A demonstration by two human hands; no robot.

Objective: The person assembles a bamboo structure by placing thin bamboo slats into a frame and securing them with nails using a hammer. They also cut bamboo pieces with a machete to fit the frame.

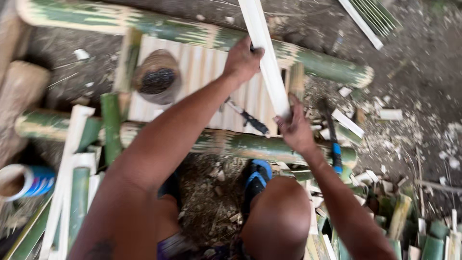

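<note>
I hold a long pale split-bamboo slat (266, 53) that runs from the top edge down to the middle. My left hand (242, 61) is closed around its upper part. My right hand (295, 129) grips its lower end. The slat lies over a panel of pale bamboo slats (202, 72), which rests across two green bamboo poles, one at the far side (183, 30) and one near my knees (231, 143). A small tool with a dark handle (250, 118) lies on the panel just below my left forearm.
A round brown bowl-like thing (156, 77) sits on the panel's left. A hammer with a blue and black handle (335, 150) lies right of my right hand. Bamboo offcuts (385, 192) litter the right ground; split strips (72, 192) and a blue-white can (24, 180) lie left.
</note>
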